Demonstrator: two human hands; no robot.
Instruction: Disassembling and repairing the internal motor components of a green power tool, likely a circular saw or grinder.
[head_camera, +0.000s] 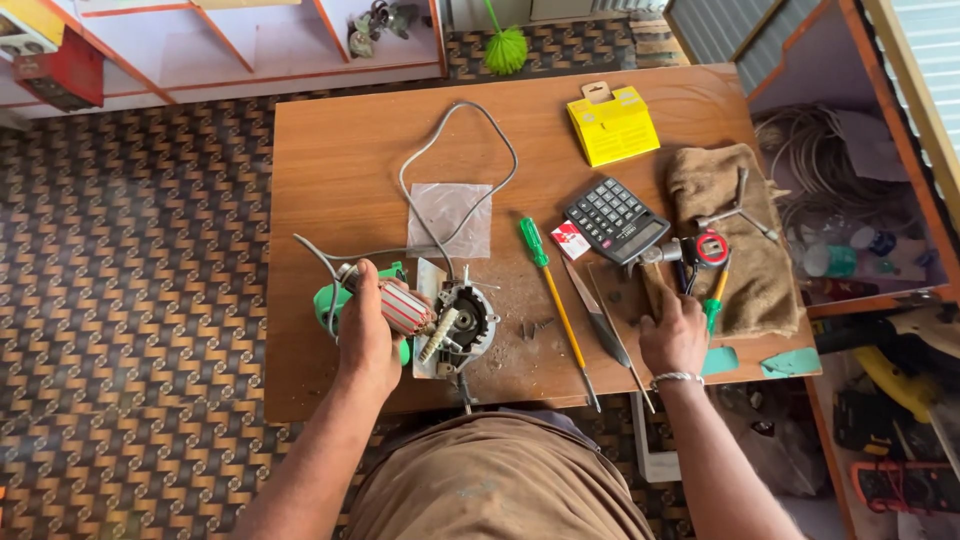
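From the head camera we look down on a brown wood-grain worktop (340, 150) set on a floor of woven brown and tan pattern. Near its far edge lies a flat yellow cardboard package (613, 125) with a hang tab, roughly square; nearer the middle sits a clear plastic bag (450, 220), and a small red and white box (571, 240) lies just beside a dark calculator (615, 220). Our left hand (368, 335) has its fingers wrapped around a motor armature (405, 308) with copper-red windings, held against a green power tool body (335, 300) whose grey cord (455, 150) loops across the wood. Touching it on the right is an opened grey metal gear housing (462, 325), round and greasy. A green-handled screwdriver (550, 290) with a yellow shaft lies slanted beside it. Our right hand (672, 335), a metal bracelet at the wrist, rests flat with fingers loosely spread on a small wooden block (625, 290), grasping nothing. Beyond it a coarse tan burlap cloth (735, 250) carries a steel cross wrench (738, 212).
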